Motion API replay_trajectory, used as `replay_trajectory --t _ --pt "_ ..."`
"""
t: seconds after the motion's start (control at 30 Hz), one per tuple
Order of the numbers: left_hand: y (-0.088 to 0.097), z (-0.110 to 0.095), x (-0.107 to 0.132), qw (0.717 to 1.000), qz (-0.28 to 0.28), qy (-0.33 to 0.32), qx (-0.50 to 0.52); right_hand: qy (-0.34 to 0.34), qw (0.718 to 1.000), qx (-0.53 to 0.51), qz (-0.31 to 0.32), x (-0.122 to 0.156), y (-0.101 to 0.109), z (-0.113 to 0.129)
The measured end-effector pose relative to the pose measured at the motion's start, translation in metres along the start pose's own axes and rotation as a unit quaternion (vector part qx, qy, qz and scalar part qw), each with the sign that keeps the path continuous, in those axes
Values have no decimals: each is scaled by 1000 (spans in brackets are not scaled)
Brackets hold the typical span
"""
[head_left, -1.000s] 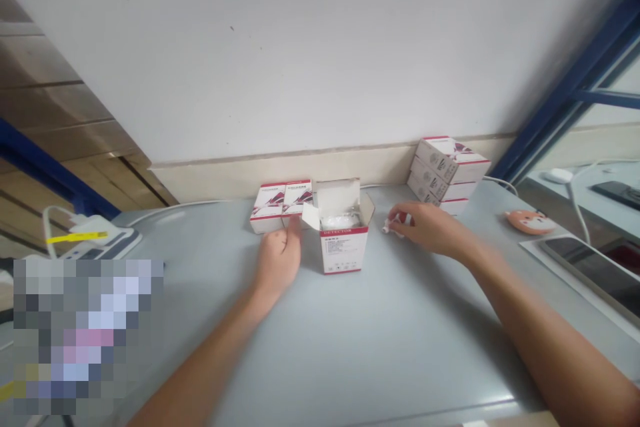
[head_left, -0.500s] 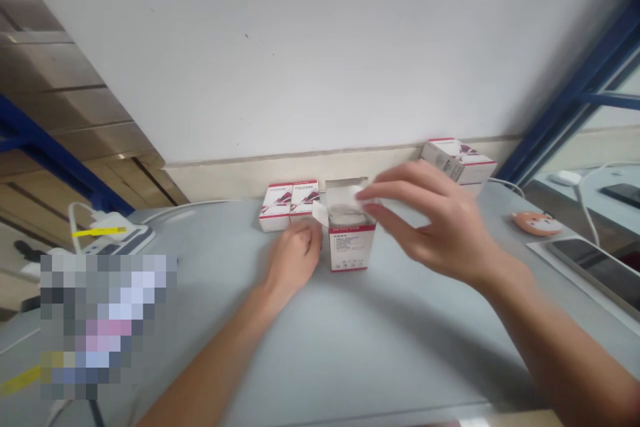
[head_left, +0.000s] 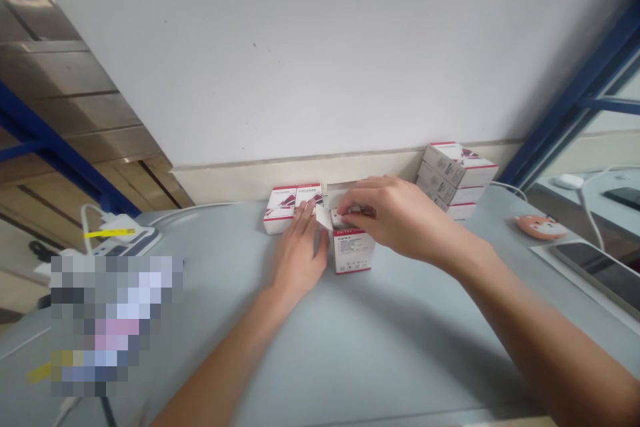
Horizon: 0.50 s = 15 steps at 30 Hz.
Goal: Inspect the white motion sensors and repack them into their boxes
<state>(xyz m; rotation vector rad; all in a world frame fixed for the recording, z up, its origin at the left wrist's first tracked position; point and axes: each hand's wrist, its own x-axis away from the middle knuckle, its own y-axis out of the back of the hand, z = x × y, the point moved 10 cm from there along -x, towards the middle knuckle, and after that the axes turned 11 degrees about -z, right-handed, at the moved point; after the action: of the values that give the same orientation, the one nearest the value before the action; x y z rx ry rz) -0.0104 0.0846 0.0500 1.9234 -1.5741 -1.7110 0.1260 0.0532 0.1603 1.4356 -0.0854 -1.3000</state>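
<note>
the open carton [head_left: 351, 252] is stood upright on the worktop [head_left: 400, 353]. the left hand [head_left: 299, 257] is placed just beside it, its grip open. the right hand [head_left: 395, 221] is curled over the carton's top; whether anything is gripped cannot be told. two boxes [head_left: 293, 208] are set just behind, a stack [head_left: 455, 180] further right.

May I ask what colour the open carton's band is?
The band is red; head view shows it.

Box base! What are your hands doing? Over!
Right hand on white-and-red cardboard box. Left hand beside it. Flat white-and-red box behind left hand.
</note>
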Motion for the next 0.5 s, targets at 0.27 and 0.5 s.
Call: replay_trajectory --t 0.27,0.5 --pt "-21 13 9 998 63 1 -6 16 1000 -2 -1 7 -7 0" --pt "-21 10 9 997 73 -18 -21 19 999 34 12 12 -7 4"
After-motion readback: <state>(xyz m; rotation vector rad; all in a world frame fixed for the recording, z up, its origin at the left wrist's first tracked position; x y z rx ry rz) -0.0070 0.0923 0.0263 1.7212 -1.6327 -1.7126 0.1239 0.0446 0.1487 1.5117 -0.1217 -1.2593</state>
